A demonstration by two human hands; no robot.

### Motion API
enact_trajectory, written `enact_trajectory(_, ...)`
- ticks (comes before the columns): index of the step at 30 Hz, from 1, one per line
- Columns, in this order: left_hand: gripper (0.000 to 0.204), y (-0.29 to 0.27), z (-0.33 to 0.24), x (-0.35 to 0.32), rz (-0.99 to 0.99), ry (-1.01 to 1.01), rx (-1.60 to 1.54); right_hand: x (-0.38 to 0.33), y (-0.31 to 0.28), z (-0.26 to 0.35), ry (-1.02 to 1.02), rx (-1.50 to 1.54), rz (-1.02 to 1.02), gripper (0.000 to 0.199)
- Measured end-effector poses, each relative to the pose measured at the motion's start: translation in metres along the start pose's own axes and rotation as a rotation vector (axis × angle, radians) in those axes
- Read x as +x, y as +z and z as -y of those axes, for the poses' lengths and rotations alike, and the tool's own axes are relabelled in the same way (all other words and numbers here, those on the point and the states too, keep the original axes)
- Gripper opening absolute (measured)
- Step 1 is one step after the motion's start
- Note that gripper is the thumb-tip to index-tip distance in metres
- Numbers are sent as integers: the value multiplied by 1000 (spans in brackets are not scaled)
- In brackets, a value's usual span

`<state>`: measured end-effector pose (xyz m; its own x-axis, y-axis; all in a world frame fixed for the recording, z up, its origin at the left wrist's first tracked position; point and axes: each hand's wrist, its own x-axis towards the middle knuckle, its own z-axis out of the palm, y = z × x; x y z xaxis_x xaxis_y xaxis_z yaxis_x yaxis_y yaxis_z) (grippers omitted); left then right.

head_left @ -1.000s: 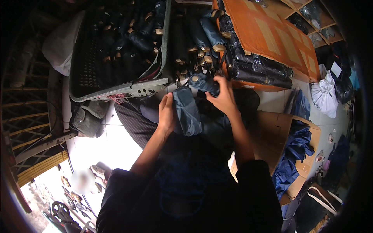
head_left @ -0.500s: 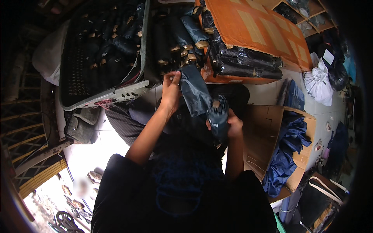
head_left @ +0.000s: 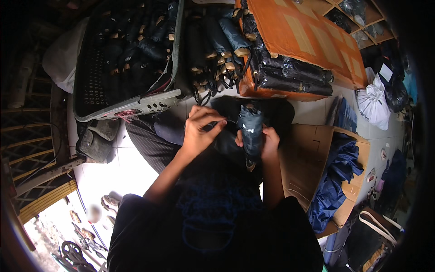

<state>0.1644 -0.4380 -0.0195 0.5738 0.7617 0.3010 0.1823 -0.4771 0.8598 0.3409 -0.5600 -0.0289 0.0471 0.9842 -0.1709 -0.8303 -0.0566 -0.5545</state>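
Down nearer the body has come the left grip [head_left: 202,128], and the cloth sleeve it held half a second ago no longer shows at its fingertips. Up top are a big grey basket [head_left: 145,106] and an orange box [head_left: 312,31]. One dark rolled umbrella [head_left: 251,127] is over the lap. Its long way runs almost straight up and down the picture, one end away from the body, one end near. The right grip [head_left: 270,141] is wrapped around its lower half. Left of it, the other thumb and finger bend together; I cannot tell if they pinch anything.
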Motion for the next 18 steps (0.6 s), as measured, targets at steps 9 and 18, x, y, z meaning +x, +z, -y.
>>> enact_trajectory(9, 14, 13, -7, -9, 58, -331, -221, -26, 11, 16, 76, -602, 39, 84)
enact_trajectory(18, 12, 13, -20, -9, -143, -254, -150, -31, 9, 13, 27, -802, -54, 66)
